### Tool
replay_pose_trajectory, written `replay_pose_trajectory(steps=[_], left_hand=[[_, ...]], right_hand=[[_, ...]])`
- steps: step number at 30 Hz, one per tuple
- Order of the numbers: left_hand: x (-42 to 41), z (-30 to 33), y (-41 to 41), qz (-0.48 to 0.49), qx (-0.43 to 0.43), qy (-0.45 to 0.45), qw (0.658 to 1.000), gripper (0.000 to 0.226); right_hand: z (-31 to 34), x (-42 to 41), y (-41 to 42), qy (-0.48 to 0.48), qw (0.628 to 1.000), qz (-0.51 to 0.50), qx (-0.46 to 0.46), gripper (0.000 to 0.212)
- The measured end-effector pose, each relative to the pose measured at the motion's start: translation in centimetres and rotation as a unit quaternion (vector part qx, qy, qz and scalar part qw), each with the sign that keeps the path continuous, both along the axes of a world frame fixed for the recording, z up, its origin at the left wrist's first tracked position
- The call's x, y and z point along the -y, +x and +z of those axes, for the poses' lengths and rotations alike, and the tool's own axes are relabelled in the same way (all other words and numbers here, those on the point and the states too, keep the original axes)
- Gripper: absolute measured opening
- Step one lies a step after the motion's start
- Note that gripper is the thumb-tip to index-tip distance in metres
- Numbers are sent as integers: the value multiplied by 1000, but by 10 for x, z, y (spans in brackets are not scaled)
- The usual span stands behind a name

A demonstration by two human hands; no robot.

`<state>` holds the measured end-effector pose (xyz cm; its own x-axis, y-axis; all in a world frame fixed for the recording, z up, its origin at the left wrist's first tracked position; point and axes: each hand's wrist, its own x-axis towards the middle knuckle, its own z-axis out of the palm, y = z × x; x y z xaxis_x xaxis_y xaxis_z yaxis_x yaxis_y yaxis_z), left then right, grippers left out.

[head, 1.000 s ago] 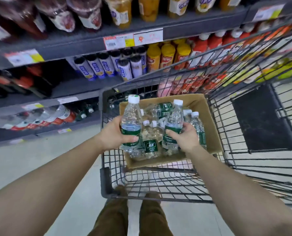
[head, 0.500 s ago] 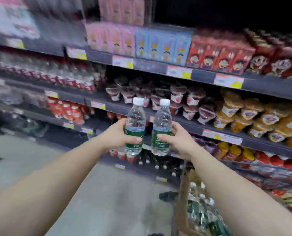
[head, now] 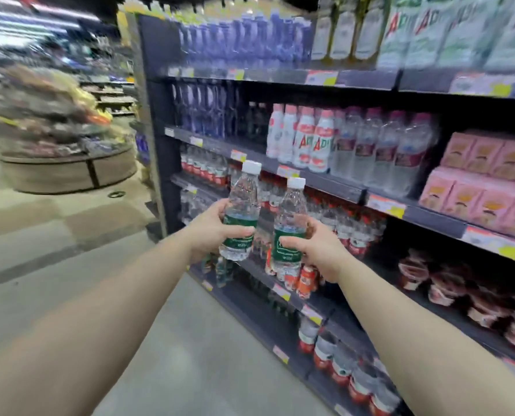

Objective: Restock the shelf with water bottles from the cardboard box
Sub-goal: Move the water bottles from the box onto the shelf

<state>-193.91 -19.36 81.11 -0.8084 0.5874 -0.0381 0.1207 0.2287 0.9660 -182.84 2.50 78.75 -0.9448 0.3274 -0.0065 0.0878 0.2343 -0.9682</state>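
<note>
Before the shelf [head: 319,181], your left hand [head: 211,232] and right hand [head: 319,250] are each gripping a water bottle [head: 240,217]; keep them upright, labels facing out.

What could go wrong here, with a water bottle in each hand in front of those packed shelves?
Both hands are full: the left hand grips one bottle and the right hand the other, so neither is free to clear a gap. The red-labelled bottles on the shelf stand tightly packed, and pushing one in might topple them. The two held bottles are close and could knock together.
</note>
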Motion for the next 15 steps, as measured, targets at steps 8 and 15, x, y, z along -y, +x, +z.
replay_pose_trajectory(steps=[8, 15], left_hand=[[21, -7, -149, 67, -3, 52, 996, 112], [2, 11, -286, 118, 4, 60, 991, 79]], right_hand=[[10, 3, -175, -12, 999, 16, -37, 121], [42, 2, -322, 22, 997, 21, -73, 93]])
